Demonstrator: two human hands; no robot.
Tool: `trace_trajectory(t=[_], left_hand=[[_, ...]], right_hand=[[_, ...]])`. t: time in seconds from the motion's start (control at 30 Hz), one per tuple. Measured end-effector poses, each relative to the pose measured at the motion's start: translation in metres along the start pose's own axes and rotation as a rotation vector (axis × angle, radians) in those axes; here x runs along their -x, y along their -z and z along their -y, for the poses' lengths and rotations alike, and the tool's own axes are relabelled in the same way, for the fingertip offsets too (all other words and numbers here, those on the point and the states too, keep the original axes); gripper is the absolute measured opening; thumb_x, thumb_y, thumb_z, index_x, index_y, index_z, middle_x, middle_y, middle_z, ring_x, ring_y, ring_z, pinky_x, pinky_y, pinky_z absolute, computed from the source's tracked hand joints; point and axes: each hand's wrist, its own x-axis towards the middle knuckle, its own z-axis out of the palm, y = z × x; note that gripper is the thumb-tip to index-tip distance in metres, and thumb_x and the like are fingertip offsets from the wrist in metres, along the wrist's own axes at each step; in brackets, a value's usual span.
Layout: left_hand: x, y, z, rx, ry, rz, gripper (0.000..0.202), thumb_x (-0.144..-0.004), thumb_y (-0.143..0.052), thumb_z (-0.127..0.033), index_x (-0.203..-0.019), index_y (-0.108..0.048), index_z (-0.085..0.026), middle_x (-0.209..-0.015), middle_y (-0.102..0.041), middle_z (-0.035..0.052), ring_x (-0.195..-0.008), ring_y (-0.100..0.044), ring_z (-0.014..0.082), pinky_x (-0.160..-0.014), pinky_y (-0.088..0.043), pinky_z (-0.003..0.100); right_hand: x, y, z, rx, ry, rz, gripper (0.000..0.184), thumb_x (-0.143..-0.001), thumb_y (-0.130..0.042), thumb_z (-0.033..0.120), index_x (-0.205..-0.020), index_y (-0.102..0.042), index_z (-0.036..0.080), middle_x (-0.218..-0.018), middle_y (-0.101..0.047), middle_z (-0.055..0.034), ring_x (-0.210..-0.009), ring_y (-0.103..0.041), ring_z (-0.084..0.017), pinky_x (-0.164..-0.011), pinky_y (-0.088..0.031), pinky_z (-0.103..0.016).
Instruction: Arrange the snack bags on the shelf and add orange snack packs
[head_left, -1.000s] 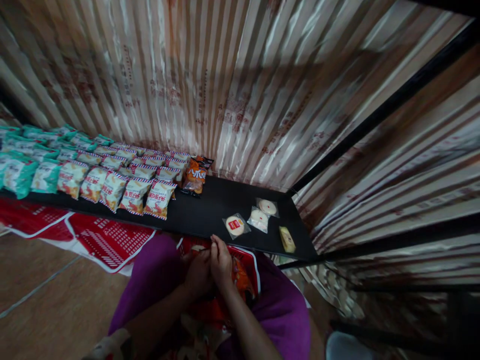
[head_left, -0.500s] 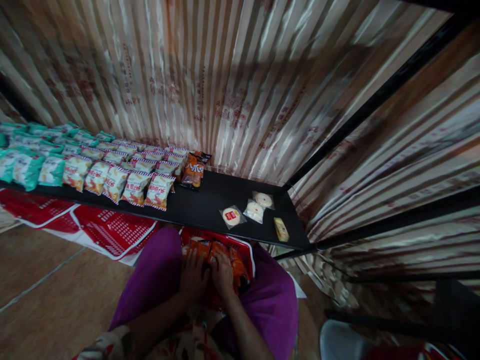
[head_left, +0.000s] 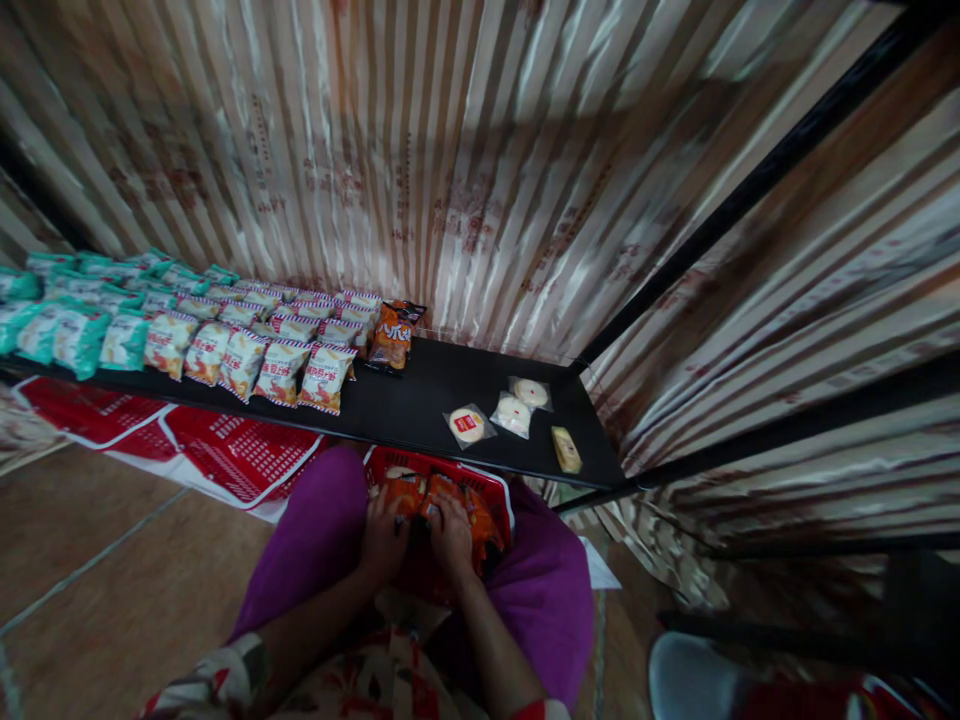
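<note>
Both hands are down in a red basket [head_left: 501, 500] that rests on my lap between purple trouser legs. My left hand [head_left: 384, 538] and my right hand [head_left: 451, 532] lie side by side, fingers curled over orange snack packets [head_left: 409, 492] inside the basket. Each hand grips packets. Just beyond the basket runs a low black shelf [head_left: 420, 415]. One orange packet [head_left: 392, 340] stands at the back of that shelf.
White-and-red snack bags [head_left: 281, 372] and teal bags [head_left: 67, 335] fill the shelf's left part in rows. Three clear-wrapped round cakes [head_left: 513, 413] and a yellow bar [head_left: 566, 449] lie at its right end. Striped curtain behind; red sheets [head_left: 232, 455] hang below.
My hands dropped from near the shelf edge down into the basket and now rest on the orange packets. The view shifted slightly; the shelf items have not moved.
</note>
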Motion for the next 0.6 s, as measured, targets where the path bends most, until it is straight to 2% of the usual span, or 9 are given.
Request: trace_trajectory(t=[0.17, 0.4, 0.5, 0.6], left_hand=[[0.001, 0.011, -0.003, 0.011, -0.021, -0.067, 0.039, -0.08, -0.044, -0.014, -0.116, -0.061, -0.014, -0.14, -0.045, 0.0134, -0.125, -0.044, 0.0283, -0.105, -0.035, 0.048], [0.008, 0.026, -0.008, 0.107, -0.118, -0.189, 0.033, -0.08, -0.045, -0.017, -0.106, -0.065, -0.018, -0.124, -0.059, 0.0111, -0.12, -0.049, 0.0272, -0.101, -0.04, 0.051], [0.013, 0.03, -0.011, 0.142, -0.163, -0.229, 0.031, -0.082, -0.045, -0.018, -0.106, -0.064, -0.019, -0.123, -0.059, 0.0105, -0.12, -0.05, 0.0271, -0.1, -0.041, 0.052], [0.017, 0.036, -0.02, 0.181, -0.268, -0.291, 0.028, -0.086, -0.043, -0.021, -0.107, -0.062, -0.019, -0.125, -0.058, 0.0111, -0.12, -0.049, 0.0265, -0.1, -0.041, 0.052]], right_hand=[[-0.002, -0.001, -0.002, 0.018, -0.011, 0.006, 0.037, -0.082, -0.041, 0.02, -0.105, -0.069, 0.014, -0.116, -0.064, -0.0122, -0.109, -0.057, -0.023, -0.098, -0.041, -0.037], [-0.007, 0.005, 0.003, 0.0, -0.062, -0.007, 0.034, -0.08, -0.042, 0.019, -0.097, -0.072, 0.016, -0.109, -0.067, -0.0116, -0.105, -0.06, -0.023, -0.094, -0.044, -0.035], [-0.011, 0.012, 0.008, -0.066, -0.091, -0.007, 0.034, -0.082, -0.041, 0.025, -0.092, -0.072, 0.018, -0.103, -0.069, -0.0101, -0.099, -0.062, -0.021, -0.092, -0.045, -0.034], [-0.013, 0.018, 0.016, -0.191, -0.147, 0.003, 0.039, -0.085, -0.038, 0.036, -0.089, -0.072, 0.018, -0.1, -0.071, -0.0116, -0.096, -0.063, -0.023, -0.092, -0.045, -0.035]])
